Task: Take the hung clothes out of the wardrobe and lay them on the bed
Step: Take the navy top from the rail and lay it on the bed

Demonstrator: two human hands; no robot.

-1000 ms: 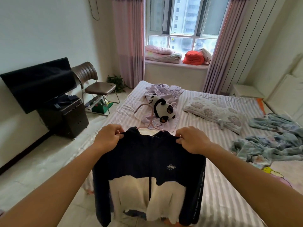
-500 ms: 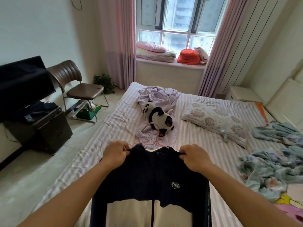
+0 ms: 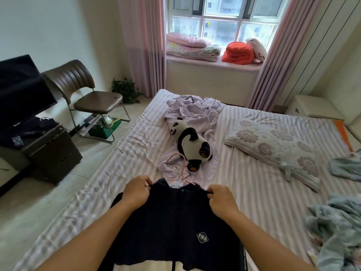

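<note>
change: since a second ago the jacket has dropped lower and further over the bed; the hands have come down with it, and its white lower part is now mostly out of view.
left hand [image 3: 135, 190]: grip pinches the jacket's left shoulder.
right hand [image 3: 221, 198]: grip pinches the right shoulder, fingers curled on the cloth.
jacket [image 3: 173, 225]: navy, zip front, logo patch, spread over the near edge of the bed [image 3: 244, 184]; pink hanger [image 3: 180, 174] in the collar, hook pointing toward the panda plush [image 3: 192, 145].
step: lowering to lay flat, judged nearly done.
how: keep shoulders level and taut, set collar just short of the lilac garment [image 3: 187, 114], release both together, avoid bunching sleeves.
</note>
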